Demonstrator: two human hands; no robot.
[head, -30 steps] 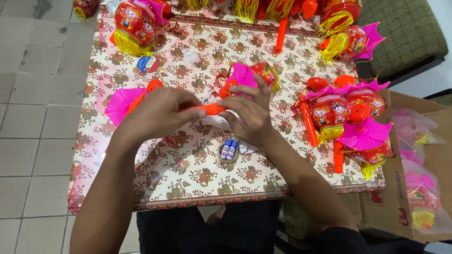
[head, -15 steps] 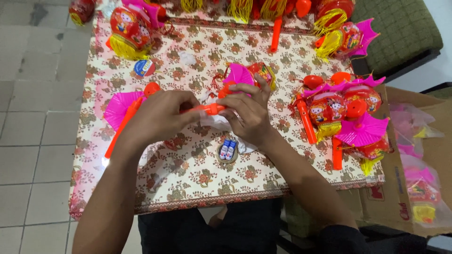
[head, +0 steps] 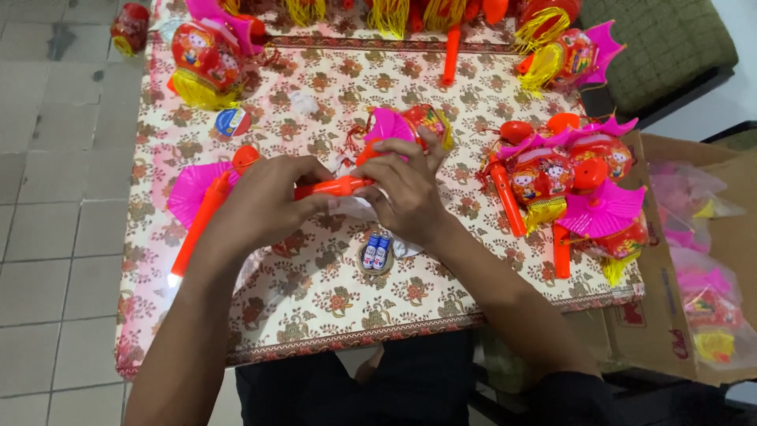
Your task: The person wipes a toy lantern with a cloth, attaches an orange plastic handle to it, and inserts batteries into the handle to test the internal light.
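1. I take this for a small home workshop where toy lanterns are put together by hand.
2. The tabletop [head: 315, 292] wears a cream floral cloth with a red border, a household cover.
3. Finished red and yellow plastic lanterns with pink fan-shaped tops [head: 568, 185] lie in piles on it, beside loose orange plastic handle sticks [head: 449, 55].
4. An open brown cardboard carton [head: 670, 315] at the right holds clear bags of pink parts [head: 698, 284].
5. I see a grey tiled floor [head: 55, 213] and a green cushioned chair [head: 670, 47].
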